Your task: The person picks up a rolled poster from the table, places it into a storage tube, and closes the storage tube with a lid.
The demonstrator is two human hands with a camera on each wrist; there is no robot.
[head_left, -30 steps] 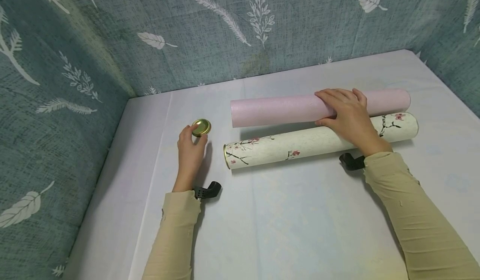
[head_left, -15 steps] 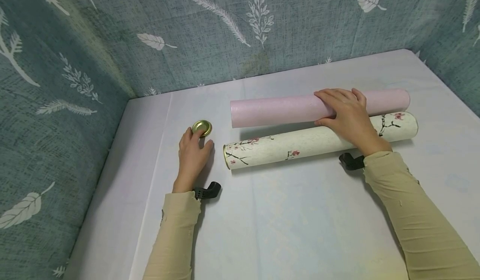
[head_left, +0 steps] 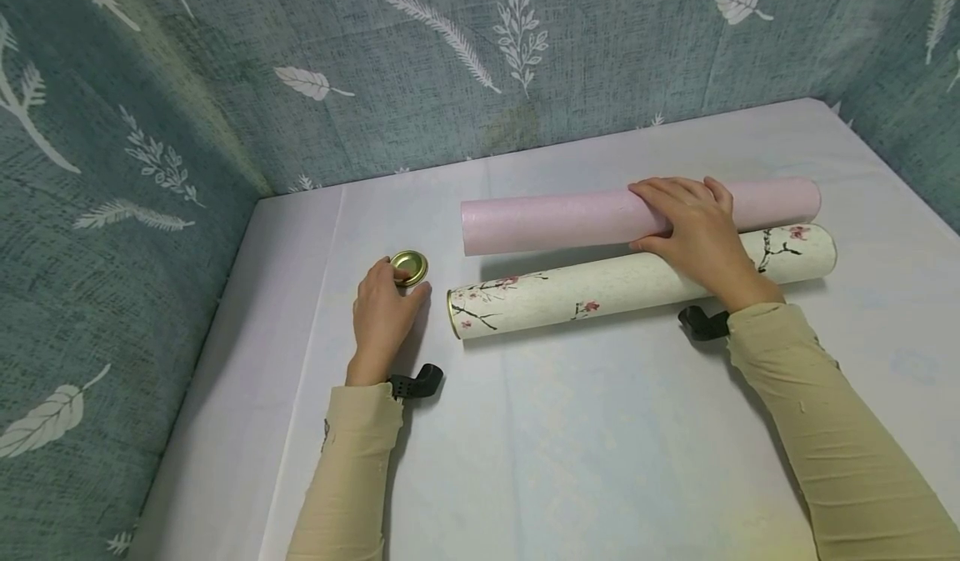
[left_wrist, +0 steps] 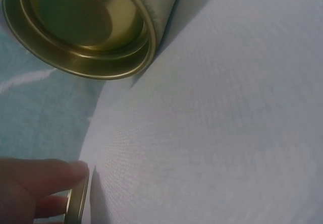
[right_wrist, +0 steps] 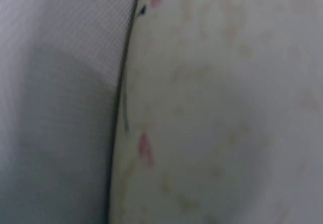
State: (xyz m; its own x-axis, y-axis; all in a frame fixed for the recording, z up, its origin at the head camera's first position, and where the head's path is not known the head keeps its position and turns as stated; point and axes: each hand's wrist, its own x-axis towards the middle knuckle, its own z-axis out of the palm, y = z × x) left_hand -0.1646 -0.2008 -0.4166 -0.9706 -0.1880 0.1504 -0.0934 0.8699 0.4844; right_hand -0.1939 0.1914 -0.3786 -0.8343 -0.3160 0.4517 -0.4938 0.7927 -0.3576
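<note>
My left hand [head_left: 384, 311] lies low on the white tabletop [head_left: 570, 444], nearest to me, its fingers curled over the near edge of a small gold lid [head_left: 409, 267]. The left wrist view shows a fingertip [left_wrist: 45, 176] laid along the lid's thin rim [left_wrist: 76, 204], so I am pinching it by the edge while it rests on the cloth. A black strap mount [head_left: 414, 382] sits at that wrist, just past my beige sleeve [head_left: 345, 478].

Just to the right of the lid lies the cream tube printed with blossom branches [head_left: 600, 290], on its side, its gold-rimmed left end [left_wrist: 81, 27] facing the lid and slightly apart from it. The right wrist view is filled by that tube's printed skin [right_wrist: 217, 113], blurred, with the tabletop beside it.

My right hand [head_left: 693, 232] reaches across this cream tube and grips the plain pink tube [head_left: 555, 219] behind it: fingers wrapped over the top, thumb underneath on the near side. The wrist rests over the cream tube.

The pink tube lies parallel to the cream one, just beyond it; whether they touch I cannot tell.

Farthest off, teal cloth with pale leaf prints [head_left: 450, 61] stands as walls round the back and sides of the table.
</note>
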